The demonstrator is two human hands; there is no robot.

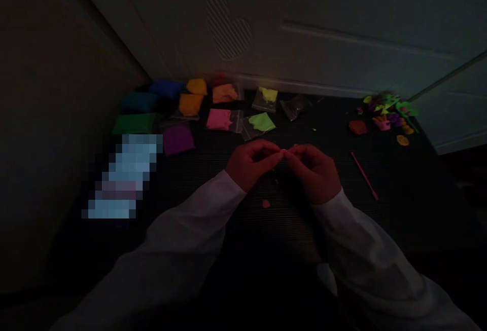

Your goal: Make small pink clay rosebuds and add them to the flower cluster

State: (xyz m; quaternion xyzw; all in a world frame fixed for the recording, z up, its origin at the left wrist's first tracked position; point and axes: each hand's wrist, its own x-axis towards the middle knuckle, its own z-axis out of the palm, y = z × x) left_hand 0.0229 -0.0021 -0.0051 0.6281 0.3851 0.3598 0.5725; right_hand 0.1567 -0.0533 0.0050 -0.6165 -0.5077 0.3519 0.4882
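Over the middle of the dark table, my left hand [254, 162] and my right hand [315, 171] meet at the fingertips. Thumb and forefinger of each are pinched on a small pink piece of clay [283, 151], mostly hidden by the fingers. Below them a flat pink clay bit [266, 203] lies on the table, and tiny pink crumbs sit between it and my hands. A thin pink modelling tool [364, 175] rests to the right of my right hand. The light is dim, so fine detail is lost.
Bags of coloured clay line the back left, among them pink [218, 119], light green [262, 121] and purple [178, 139]. A lit, blurred-out screen [122, 176] lies at left. Small clay figures [388, 113] and a red lump [357, 127] stand at back right, before a pale panel [323, 11].
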